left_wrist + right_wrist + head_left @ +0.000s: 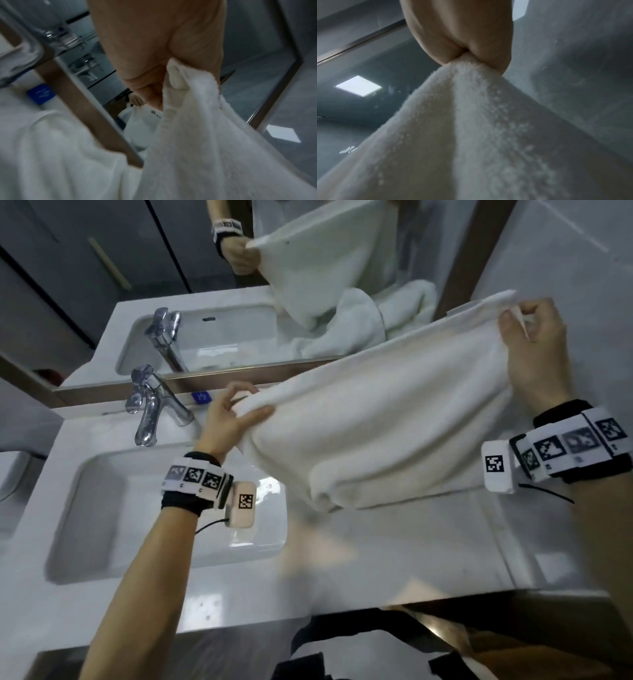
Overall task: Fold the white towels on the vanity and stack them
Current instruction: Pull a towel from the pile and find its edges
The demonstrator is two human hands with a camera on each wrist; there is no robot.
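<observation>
A white towel [383, 419] hangs stretched between both hands above the vanity counter [394, 549]. My left hand [236, 409] pinches its left top corner near the tap. My right hand [527, 333] pinches the right top corner, held higher and close to the wall. The towel's lower edge sags down to the counter. The left wrist view shows fingers gripping the towel [197, 121] corner, and the right wrist view shows the towel [471, 128] corner squeezed between fingers. Another white towel [42, 148] lies crumpled on the counter behind; the head view shows it only in the mirror.
A white sink basin [102, 508] lies at the left, with a chrome tap [150, 405] behind it. A mirror [137, 285] in a brown frame runs along the back. A small blue packet [201, 397] sits by the mirror. A grey tiled wall [565, 251] stands at the right.
</observation>
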